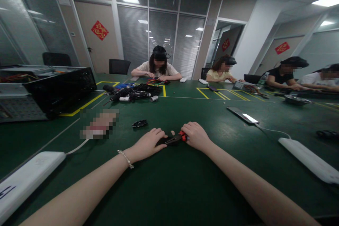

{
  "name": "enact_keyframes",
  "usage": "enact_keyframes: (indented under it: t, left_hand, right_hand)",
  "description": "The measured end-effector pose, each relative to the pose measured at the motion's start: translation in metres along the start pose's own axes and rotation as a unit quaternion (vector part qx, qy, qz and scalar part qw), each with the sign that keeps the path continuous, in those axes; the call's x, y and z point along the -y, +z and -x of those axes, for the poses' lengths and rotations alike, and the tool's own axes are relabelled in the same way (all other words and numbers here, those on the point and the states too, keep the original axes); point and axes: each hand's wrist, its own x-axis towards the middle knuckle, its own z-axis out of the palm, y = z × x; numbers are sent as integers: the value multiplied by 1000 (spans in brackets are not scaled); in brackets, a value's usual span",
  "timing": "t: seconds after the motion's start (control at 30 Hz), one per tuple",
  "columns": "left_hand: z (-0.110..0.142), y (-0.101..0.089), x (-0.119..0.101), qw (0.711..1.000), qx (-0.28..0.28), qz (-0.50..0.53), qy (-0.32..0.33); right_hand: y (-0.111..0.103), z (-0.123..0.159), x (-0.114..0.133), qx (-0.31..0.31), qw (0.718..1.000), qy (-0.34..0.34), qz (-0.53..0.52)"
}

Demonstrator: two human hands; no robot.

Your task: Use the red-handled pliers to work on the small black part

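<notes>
Both my hands rest on the green table point(169, 183) in front of me. My right hand point(195, 135) is closed round the red and black handles of a pair of pliers point(177, 138). My left hand point(148, 143) has its fingers curled down over a small dark object by the pliers' jaws; I cannot make out what it is. A bead bracelet sits on my left wrist. A small black part point(140, 124) lies on the table just beyond my left hand.
A white power bank point(29, 178) with a cable lies at the near left, another white one point(309, 160) at right, wired to a phone point(242, 114). An open black computer case point(45, 88) stands at far left, with a heap of tools point(132, 93) behind. Several people sit across the table.
</notes>
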Motion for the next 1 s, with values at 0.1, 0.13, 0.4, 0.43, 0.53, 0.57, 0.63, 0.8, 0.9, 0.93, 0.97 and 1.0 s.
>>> enact_keyframes:
  t: [0.1,0.13,0.4,0.43,0.53,0.57,0.63,0.8,0.9,0.93,0.97,1.0]
  left_hand:
    - [0,-1,-1,1000,3,0,-4]
    - [0,-1,-1,1000,4,0,-6]
    - [0,0,0,1000,8,-1,-5]
    - [0,0,1,1000,6,-2,-4]
    - [0,1,1,1000,2,-4,-1]
    - [0,1,1,1000,1,-5,0]
    - [0,1,0,1000,2,-8,0]
    - [-1,0,-1,1000,4,-9,-4]
    - [-1,1,0,1000,2,-8,-2]
    - [-1,1,1,1000,2,-7,-1]
    - [-2,2,1,1000,1,-6,0]
    - [-2,2,2,1000,-1,-6,1]
  right_hand:
    - [0,0,0,-5,1000,1,-1]
    - [0,0,0,-4,1000,2,-1]
    - [1,0,0,5,1000,5,-3]
    - [1,0,0,5,1000,7,-5]
    - [1,0,0,7,1000,10,-7]
    - [1,0,0,8,1000,10,-5]
    - [1,-1,0,8,1000,9,-1]
    - [-1,-1,0,-7,1000,2,-4]
    - [-1,-1,0,-12,1000,-3,-11]
    - [-1,-1,0,-14,1000,-3,-14]
    - [-1,0,-1,-15,1000,-4,-16]
    - [0,0,-1,-16,1000,-3,-19]
